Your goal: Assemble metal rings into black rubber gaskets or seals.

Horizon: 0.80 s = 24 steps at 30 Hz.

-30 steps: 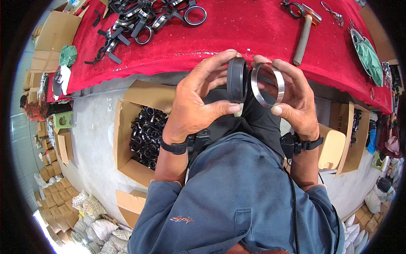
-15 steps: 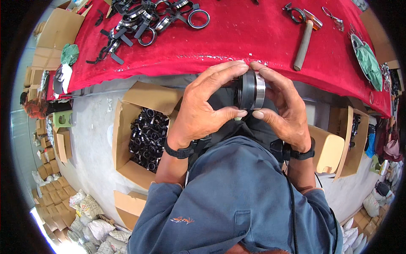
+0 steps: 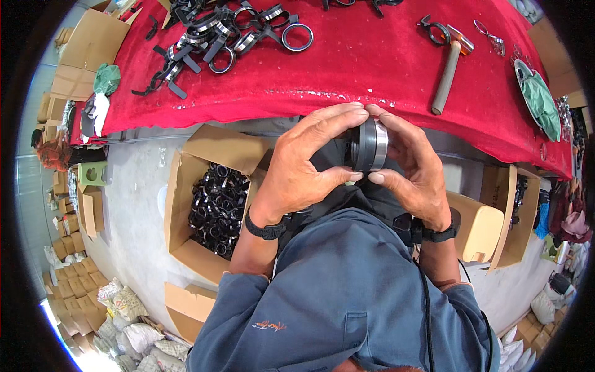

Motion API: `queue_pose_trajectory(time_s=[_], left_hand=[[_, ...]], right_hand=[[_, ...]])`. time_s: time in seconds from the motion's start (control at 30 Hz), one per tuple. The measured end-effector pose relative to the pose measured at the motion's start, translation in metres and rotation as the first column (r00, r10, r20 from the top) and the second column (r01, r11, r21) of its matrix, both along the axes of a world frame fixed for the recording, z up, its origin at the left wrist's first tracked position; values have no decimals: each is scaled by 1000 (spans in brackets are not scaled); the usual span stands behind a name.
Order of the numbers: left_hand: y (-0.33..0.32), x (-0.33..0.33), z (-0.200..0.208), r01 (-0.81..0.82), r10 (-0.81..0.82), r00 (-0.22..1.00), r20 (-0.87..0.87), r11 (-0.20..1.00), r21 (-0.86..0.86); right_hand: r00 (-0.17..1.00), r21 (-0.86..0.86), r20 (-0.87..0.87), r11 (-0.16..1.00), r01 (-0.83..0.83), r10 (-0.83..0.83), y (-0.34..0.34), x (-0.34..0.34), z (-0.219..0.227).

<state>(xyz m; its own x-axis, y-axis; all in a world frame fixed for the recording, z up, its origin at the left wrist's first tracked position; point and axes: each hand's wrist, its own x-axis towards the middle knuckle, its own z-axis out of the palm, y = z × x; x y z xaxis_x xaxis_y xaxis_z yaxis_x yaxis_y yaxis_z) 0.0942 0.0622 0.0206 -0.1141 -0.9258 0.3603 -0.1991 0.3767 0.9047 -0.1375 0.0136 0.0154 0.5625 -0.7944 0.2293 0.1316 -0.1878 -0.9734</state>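
A: What's the biggest thing around the hands?

B: The counter [image 3: 322,74], covered in red cloth, just beyond both of them. Next comes an open cardboard box [image 3: 176,211], left of the left hand and full of small dark rings [image 3: 217,208].

A: And on the cloth?

B: A pile of black and metal ring pieces [image 3: 204,40], beyond the left hand and off to its left. A hammer [image 3: 445,84] lies beyond the right hand, to its right, with neither hand on it.

A: How are the hands set?

B: Both are curved, thumb nearest the body and fingertips on the far side. The left hand [image 3: 297,167] grips a black ring [image 3: 365,146] by its edges; the right hand [image 3: 416,170] does the same with a narrower metal band [image 3: 380,146]. Both pieces are upright between the palms.

A: How far along is it?

B: I'd say partway: the band is up against the black ring, face to face. Whether it is fully seated I can't tell, since the fingers and the edge-on angle hide the join.
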Motion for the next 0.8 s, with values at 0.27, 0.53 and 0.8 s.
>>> queue_pose_trajectory(time_s=[0.27,0.53,0.8], left_hand=[[0,-4,9,-67,67,997,24,998,7],[0,-5,21,-53,56,988,142,998,-25],[-5,-3,20,4,1,987,163,1000,-31]], right_hand=[[999,-19,32,1000,-2,3,-2,1,-4],[995,7,103,1000,7,-7,2,2,-6],[993,5,88,997,76,-76,9,10,-1]])
